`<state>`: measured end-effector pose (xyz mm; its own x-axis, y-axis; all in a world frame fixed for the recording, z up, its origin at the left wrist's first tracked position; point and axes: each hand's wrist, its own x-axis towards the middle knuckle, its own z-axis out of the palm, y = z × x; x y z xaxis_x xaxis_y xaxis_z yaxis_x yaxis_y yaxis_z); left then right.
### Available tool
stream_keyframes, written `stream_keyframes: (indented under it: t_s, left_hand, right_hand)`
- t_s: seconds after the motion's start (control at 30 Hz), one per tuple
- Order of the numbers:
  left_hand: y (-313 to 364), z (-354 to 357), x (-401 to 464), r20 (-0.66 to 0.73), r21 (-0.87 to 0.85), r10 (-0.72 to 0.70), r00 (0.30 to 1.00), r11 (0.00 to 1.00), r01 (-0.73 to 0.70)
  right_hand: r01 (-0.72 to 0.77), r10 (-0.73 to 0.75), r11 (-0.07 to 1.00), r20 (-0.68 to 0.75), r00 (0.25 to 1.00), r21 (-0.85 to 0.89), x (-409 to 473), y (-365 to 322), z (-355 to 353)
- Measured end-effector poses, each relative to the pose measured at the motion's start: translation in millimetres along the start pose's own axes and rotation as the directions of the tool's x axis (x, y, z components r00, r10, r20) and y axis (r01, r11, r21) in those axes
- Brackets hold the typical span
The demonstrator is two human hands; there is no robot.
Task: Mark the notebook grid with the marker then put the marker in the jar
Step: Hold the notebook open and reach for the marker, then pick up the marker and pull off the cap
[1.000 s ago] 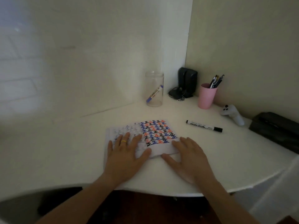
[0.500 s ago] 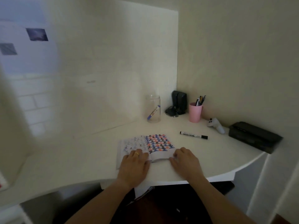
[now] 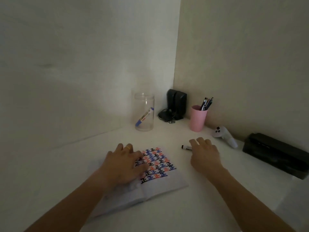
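Note:
An open notebook [image 3: 164, 180] lies on the white desk [image 3: 50, 173], its right page filled with a grid of black, blue and red marks. My left hand [image 3: 123, 164] rests flat on the left page and the grid's edge, fingers spread. A black marker [image 3: 186, 147] lies on the desk right of the notebook. Only its left end shows, because my right hand [image 3: 204, 154] hovers over the rest with its fingers apart. A clear glass jar [image 3: 144, 113] stands behind the notebook with a blue marker [image 3: 144, 116] leaning inside.
A black device with cables [image 3: 176, 102] sits in the wall corner. A pink cup of pens [image 3: 197, 119] stands right of the jar. A white controller [image 3: 225, 137] and a long black case [image 3: 275, 154] lie along the right wall.
My right hand has left the notebook's near edge and moved right and forward onto the black marker. My left hand slid up onto the page. The view has come closer to the desk.

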<state>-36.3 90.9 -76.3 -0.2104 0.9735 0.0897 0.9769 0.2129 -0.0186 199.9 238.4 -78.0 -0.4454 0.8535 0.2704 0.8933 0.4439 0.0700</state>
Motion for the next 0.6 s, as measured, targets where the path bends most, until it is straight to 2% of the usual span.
stream_keyframes:
  t_s: [0.07,0.13,0.23,0.33,0.4,0.43,0.5,0.57,0.6]
  left_hand:
    - [-3,8,16,-0.043,0.021,0.033,0.999,0.999,-0.032]
    - [-5,21,22,-0.160,-0.017,0.048,0.986,0.999,-0.052]
    - [-10,31,23,-0.218,-0.144,-0.001,0.976,0.989,-0.031]
    - [-13,29,25,-0.198,-0.152,0.002,0.980,0.988,-0.032]
    - [-11,28,26,-0.211,-0.166,0.019,0.977,0.985,-0.055]
    - [-10,29,25,-0.223,-0.175,0.032,0.974,0.982,-0.073]
    - [-9,28,24,-0.242,-0.194,0.069,0.968,0.974,-0.118]
    - [-6,27,23,-0.248,-0.219,0.105,0.963,0.962,-0.161]
    - [-4,26,23,-0.252,-0.227,0.121,0.960,0.957,-0.180]
  right_hand:
    - [-0.058,0.064,0.994,0.069,0.996,-0.097,14,-2,1]
    - [-0.113,0.129,0.982,0.098,0.987,-0.151,20,-5,9]
    - [-0.119,0.128,0.981,0.051,0.990,-0.152,21,-9,21]
    - [-0.012,0.013,1.000,-0.036,0.999,0.020,21,-12,25]
    - [0.063,-0.036,0.941,-0.087,0.996,0.334,20,-20,25]
    - [0.081,-0.034,0.852,-0.100,0.994,0.518,18,-25,24]
    - [0.060,0.003,0.551,-0.075,0.997,0.832,15,-34,20]
    - [-0.057,0.011,0.148,0.056,0.998,0.987,14,-39,15]
    - [-0.110,-0.015,0.005,0.110,0.994,0.994,14,-39,14]
